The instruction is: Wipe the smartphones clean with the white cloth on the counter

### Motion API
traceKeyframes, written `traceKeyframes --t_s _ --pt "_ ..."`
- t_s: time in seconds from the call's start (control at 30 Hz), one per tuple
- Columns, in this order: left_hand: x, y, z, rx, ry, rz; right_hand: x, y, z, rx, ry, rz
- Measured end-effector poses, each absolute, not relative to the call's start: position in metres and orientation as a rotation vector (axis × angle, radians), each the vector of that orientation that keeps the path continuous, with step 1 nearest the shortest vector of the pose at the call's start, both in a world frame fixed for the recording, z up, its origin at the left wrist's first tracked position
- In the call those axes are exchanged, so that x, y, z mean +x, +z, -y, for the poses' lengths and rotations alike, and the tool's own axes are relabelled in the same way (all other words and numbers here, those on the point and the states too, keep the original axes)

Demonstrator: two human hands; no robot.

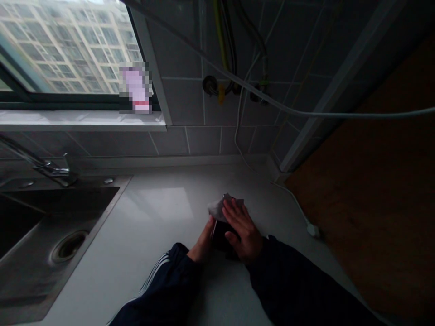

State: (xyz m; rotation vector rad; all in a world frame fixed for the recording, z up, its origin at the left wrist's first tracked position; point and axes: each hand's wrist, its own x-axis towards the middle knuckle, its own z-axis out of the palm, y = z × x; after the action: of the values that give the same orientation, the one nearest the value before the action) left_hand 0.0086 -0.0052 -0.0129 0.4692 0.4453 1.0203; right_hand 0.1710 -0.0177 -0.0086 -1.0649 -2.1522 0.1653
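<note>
My left hand (204, 241) grips the left edge of a dark, flat rectangular object (219, 233) above the white countertop (159, 253). Its thumb lies along that edge and the other fingers are hidden; the object's exact kind is too dark to make out. A crumpled, greyish-white tissue (216, 209) covers the object's far end. From the right, my right hand (243, 231) presses the tissue down with outstretched fingers, its thumb apart over the dark surface.
At left is a steel sink (102, 222) with a chrome faucet (57, 171). A white cable (295, 112) hangs across the view; a white plug (312, 230) lies at the counter's right side. Behind are a tiled wall (204, 140), pipes (222, 40) and a window sill (84, 120). A brown wooden surface (374, 190) stands right.
</note>
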Motion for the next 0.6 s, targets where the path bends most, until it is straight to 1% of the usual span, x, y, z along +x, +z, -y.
traceKeyframes --t_s 0.13,0.3,0.47,0.6 --pt "0.004 -0.009 0.003 0.328 0.997 -0.468 0.165 -0.011 0.022 -0.922 0.152 2.292" --pt "0.005 0.000 0.001 0.231 0.962 -0.473 0.171 -0.012 0.017 -1.087 0.108 2.212" --pt "0.007 0.006 0.001 0.219 0.993 -0.463 0.172 -0.014 0.017 -0.924 0.130 2.288" --pt "0.007 0.006 0.002 0.243 0.977 -0.459 0.173 -0.015 0.015 -1.089 0.103 2.178"
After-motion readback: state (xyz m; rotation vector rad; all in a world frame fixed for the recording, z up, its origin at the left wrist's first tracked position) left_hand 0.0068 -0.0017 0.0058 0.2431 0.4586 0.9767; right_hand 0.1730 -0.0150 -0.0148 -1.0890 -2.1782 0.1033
